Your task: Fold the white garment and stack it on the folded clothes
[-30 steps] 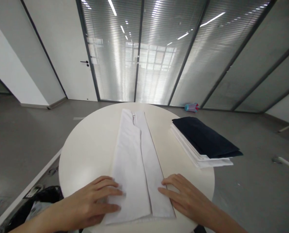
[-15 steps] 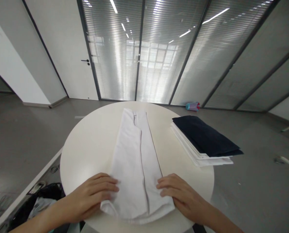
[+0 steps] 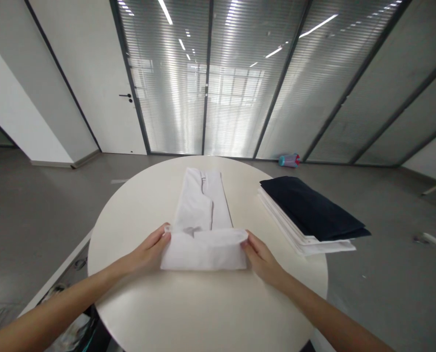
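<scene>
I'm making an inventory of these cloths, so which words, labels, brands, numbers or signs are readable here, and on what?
There is no readable text in this picture.
White cloth being folded: no lettering visible.
Dark cloth on the stack: no lettering visible.
Blue and pink object on the floor: too small and blurred to tell whether it carries print.

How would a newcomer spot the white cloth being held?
On the round white table, look left of the folded fabric stack topped in navy. There lies the white fabric piece, near end folded over. Unlike the stack, it's held by the left hand and right hand.
</scene>
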### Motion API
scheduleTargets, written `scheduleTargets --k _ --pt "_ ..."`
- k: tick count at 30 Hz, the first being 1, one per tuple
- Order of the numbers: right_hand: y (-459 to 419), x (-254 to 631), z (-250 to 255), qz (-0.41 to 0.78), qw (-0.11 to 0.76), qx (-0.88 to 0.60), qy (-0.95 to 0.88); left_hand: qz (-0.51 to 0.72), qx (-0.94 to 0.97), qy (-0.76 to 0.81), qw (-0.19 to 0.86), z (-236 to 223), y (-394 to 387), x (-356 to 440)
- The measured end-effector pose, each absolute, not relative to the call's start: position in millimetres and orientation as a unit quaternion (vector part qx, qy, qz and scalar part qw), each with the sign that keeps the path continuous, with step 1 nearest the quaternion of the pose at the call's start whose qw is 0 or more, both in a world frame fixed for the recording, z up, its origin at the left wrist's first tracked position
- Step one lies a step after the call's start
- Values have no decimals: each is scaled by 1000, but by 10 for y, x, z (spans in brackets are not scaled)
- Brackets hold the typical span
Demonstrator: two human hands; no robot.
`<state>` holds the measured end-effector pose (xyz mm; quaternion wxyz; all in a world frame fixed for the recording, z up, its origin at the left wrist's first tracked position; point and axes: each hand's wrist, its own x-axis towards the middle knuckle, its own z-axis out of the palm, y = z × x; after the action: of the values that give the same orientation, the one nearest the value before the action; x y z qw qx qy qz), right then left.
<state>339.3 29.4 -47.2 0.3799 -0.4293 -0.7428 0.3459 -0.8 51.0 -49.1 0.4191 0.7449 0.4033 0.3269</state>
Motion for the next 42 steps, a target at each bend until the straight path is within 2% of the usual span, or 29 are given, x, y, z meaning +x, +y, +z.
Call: scheduleTargets --k 5,9,13,18,23,25,29,36,42 --pt "-243 3553 -524 173 306 -214 -911 173 962 86 192 -436 142 -139" --pt "-371 3623 -436 80 247 -183 -948 97 988 56 105 -261 44 -97" --pt "-316 3708 -347 19 194 -203 -960 41 992 26 117 -173 22 53" --pt "-251 3748 -340 11 144 -201 -969 15 987 -10 160 -193 29 210" --pt "-196 3749 -425 30 174 -216 -960 58 953 2 297 47 130 234" --pt "-175 3746 -437 34 176 -210 -961 69 943 44 321 127 234 304" --pt "-161 3746 -434 32 151 -199 -968 91 955 109 261 -16 508 576" --pt "-157 3754 -427 34 128 -206 -969 83 973 103 191 -520 677 864" --pt "-172 3746 -467 66 154 -226 -960 77 971 110 197 -294 515 599"
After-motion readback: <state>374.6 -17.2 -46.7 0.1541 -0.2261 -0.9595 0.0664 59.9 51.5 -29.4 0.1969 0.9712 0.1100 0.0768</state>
